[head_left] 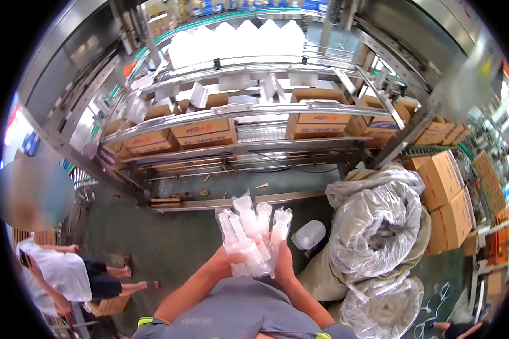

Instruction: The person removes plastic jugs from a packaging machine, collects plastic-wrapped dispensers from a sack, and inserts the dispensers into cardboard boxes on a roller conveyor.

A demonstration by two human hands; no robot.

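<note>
In front of my body, a bunch of long white plastic pieces in clear bags (247, 231) is held between my two hands. My left hand (227, 261) is closed on the bunch from the left side. From the right, my right hand (283, 262) wraps round it, with its fingers partly hidden behind the bags. The pieces stand mostly upright and fan out at the top; their exact kind is hard to make out. A white plastic jug (309, 234) lies on the floor to the right of my right hand.
Ahead runs a metal-framed conveyor (249, 148) with open cartons (205, 131) and white bottles (237, 45) behind. Large sacks with clear plastic liners (373, 237) stand at right, beside stacked cartons (448, 198). A person in a white shirt (56, 271) is at left, holding a phone.
</note>
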